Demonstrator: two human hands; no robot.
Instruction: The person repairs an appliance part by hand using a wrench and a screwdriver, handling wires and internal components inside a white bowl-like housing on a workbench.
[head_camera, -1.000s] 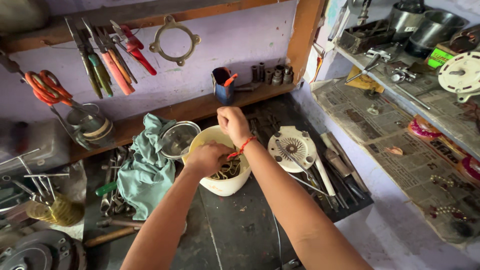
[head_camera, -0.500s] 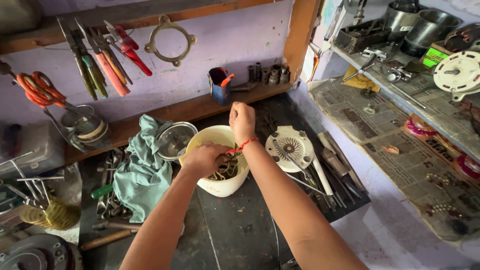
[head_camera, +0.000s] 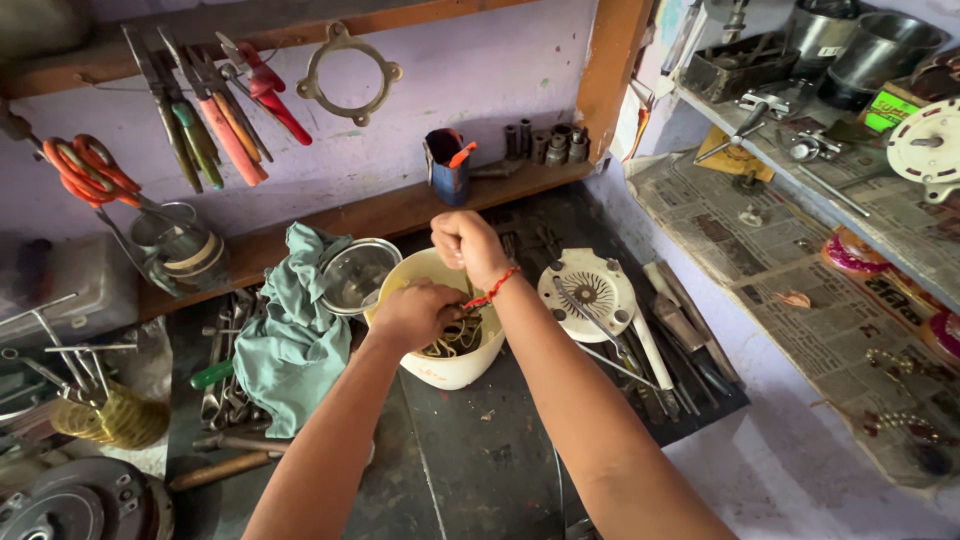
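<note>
View from above of a cluttered dark workbench. Just left of the frame's centre sits a cream plastic bowl (head_camera: 455, 365) holding a tangle of brownish wire-like pieces (head_camera: 455, 335). The left hand (head_camera: 415, 312) is curled down into the bowl, fingers closed among those pieces; exactly what it grips is hidden. The right hand (head_camera: 466, 243) is a closed fist above the bowl's far rim, with an orange thread (head_camera: 492, 291) at the wrist; whether it holds anything cannot be told. Touching the bowl's left side are a small metal strainer (head_camera: 356, 274) and a teal cloth (head_camera: 290, 335). Right of the bowl lies a round white slotted disc (head_camera: 586, 294). Pliers and red-handled scissors (head_camera: 85, 170) hang on the wall at upper left.
</note>
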